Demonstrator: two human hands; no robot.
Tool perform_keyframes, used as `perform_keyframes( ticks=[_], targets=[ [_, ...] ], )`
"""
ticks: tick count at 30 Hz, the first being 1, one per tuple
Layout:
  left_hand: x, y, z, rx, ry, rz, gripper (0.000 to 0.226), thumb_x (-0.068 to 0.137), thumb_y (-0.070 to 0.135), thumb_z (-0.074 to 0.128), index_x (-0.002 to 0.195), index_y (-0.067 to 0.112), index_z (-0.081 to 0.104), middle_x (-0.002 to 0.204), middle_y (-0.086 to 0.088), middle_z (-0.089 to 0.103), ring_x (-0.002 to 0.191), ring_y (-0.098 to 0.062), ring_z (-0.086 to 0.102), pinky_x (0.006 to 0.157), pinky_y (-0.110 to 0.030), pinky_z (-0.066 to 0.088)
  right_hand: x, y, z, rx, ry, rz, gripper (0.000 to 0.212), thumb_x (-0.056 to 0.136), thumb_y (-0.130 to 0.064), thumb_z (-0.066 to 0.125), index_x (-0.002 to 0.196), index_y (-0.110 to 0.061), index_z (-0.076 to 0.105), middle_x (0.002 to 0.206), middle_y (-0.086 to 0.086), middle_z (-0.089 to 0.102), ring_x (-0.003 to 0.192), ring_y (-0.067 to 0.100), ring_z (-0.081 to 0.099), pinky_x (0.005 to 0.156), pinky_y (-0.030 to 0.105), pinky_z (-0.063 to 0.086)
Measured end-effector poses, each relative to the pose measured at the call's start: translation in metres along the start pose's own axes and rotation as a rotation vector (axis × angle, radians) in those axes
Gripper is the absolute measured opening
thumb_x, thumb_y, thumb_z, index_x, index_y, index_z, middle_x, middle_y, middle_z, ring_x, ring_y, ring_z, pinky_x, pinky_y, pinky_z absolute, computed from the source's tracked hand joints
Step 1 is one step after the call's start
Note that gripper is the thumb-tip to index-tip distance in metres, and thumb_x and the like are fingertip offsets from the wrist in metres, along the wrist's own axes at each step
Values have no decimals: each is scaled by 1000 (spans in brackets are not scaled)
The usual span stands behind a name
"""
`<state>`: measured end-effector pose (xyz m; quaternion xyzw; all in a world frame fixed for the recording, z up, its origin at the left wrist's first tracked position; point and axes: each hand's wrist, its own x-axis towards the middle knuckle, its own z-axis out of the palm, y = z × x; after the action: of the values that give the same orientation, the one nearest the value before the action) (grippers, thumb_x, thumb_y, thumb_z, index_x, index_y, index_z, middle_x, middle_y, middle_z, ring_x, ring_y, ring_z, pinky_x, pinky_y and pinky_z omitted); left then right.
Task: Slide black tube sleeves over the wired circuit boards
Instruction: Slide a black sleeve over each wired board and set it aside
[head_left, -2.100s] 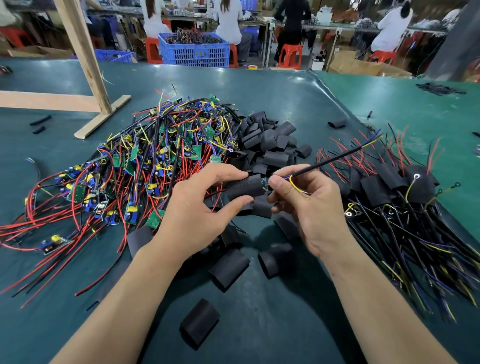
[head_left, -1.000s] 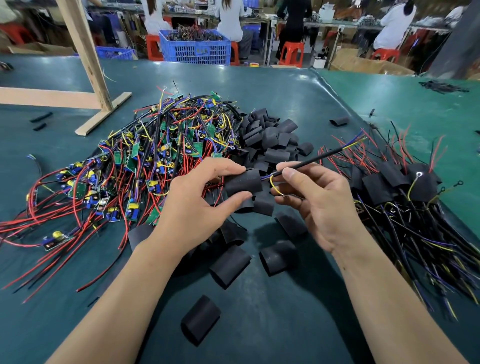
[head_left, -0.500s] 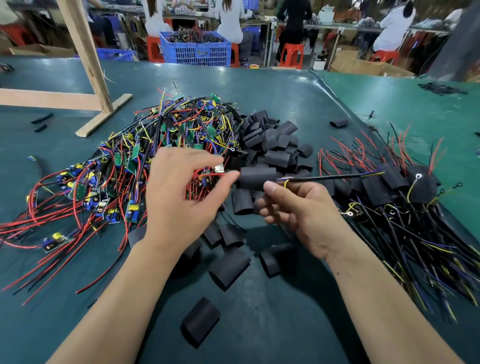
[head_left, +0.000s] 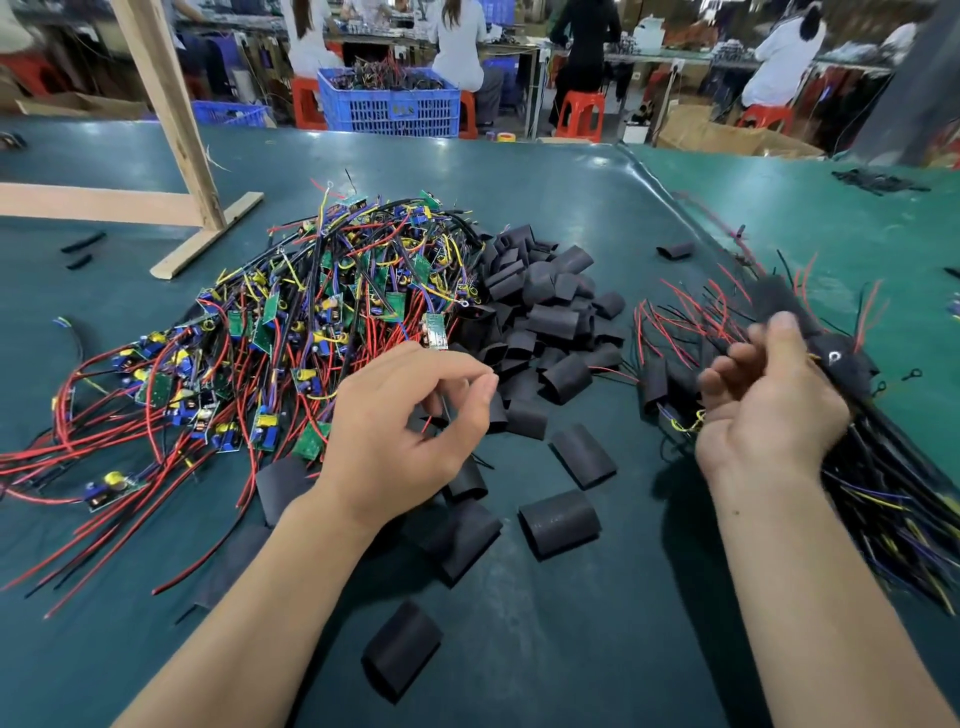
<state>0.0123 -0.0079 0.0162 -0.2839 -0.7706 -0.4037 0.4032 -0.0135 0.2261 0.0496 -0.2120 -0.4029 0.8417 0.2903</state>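
A: Since half a second ago the right hand (head_left: 769, 410) has swung out over the finished pile (head_left: 883, 467), fingers loose, nothing visibly held.

B: And the left hand (head_left: 400, 431)?

A: It pinches thin wires; a circuit board (head_left: 435, 332) sits just beyond its fingertips, loose sleeves (head_left: 558, 522) beside it. Feed the wires through first, I'd say. No readable writing.

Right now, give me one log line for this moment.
left hand: pinching thin wire | right hand: blurred, over sleeved pile | loose black tube sleeves: on green table
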Motion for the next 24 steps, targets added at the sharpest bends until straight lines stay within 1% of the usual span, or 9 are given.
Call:
perform_keyframes(
  ticks=[2, 5, 9, 12, 15, 17, 20, 22, 24],
  targets=[
    [-1, -1, 0, -16, -8, -31, 16, 93, 18, 60, 87, 7, 70, 69, 1, 62, 61, -20, 58, 56, -35, 48, 4, -5, -3, 104, 14, 94, 23, 93, -28, 67, 78, -14, 56, 53, -5, 59, 46, 5, 57, 46, 16, 47],
    [-2, -2, 0, -28, -38, -72, 14, 92, 19, 60, 91, 9, 71, 71, 1, 63, 62, -20, 59, 56, -36, 49, 4, -7, -4, 225, -100, 252, 21, 93, -27, 66, 80, -13, 58, 66, -1, 63, 53, 5, 61, 48, 12, 47],
    [-1, -2, -1, 20, -172, -158, 19, 92, 27, 59, 88, 13, 71, 74, 7, 63, 66, -18, 57, 61, -36, 50, -3, -1, 0, 147, -181, 334, 19, 96, -22, 60, 78, -14, 61, 64, -4, 63, 53, 4, 59, 45, 11, 44],
    [-2, -8, -1, 150, -296, -192, 13, 90, 28, 67, 90, 16, 72, 80, 11, 64, 77, -20, 57, 73, -34, 49, -6, 4, 2, 24, -194, 324, 15, 94, -17, 59, 79, -16, 61, 61, -5, 60, 49, 6, 53, 42, 14, 40],
    [-3, -13, 1, 263, -321, -180, 8, 87, 19, 72, 93, 13, 73, 86, 6, 66, 84, -20, 54, 81, -32, 45, -7, 7, 3, -43, -243, 307, 12, 92, -16, 61, 81, -15, 62, 58, -5, 59, 47, 7, 50, 42, 15, 39],
    [-5, -19, 0, 322, -326, -211, 11, 86, 18, 72, 96, 14, 73, 92, 5, 67, 89, -20, 53, 83, -33, 45, -9, 10, 4, -95, -284, 288, 12, 92, -17, 62, 80, -15, 63, 58, -5, 59, 46, 8, 49, 41, 16, 38],
    [-9, -25, 1, 375, -404, -324, 20, 87, 27, 70, 104, 17, 72, 103, 5, 65, 100, -19, 52, 91, -36, 44, -13, 16, 5, -183, -347, 247, 6, 90, -16, 63, 85, -14, 63, 60, -4, 59, 47, 9, 49, 41, 18, 38],
    [-10, -26, 3, 398, -420, -364, 19, 88, 33, 69, 101, 20, 73, 103, 7, 66, 102, -19, 53, 91, -37, 45, -17, 20, 6, -260, -398, 200, 4, 90, -15, 64, 86, -14, 63, 59, -4, 59, 47, 10, 49, 41, 19, 38],
    [-9, -26, 3, 431, -323, -415, 13, 88, 34, 67, 92, 22, 72, 96, 9, 66, 95, -19, 57, 83, -37, 48, -22, 24, 7, -333, -451, 132, 10, 90, -13, 65, 81, -15, 64, 60, -2, 61, 46, 11, 50, 41, 21, 39]
  ],
)
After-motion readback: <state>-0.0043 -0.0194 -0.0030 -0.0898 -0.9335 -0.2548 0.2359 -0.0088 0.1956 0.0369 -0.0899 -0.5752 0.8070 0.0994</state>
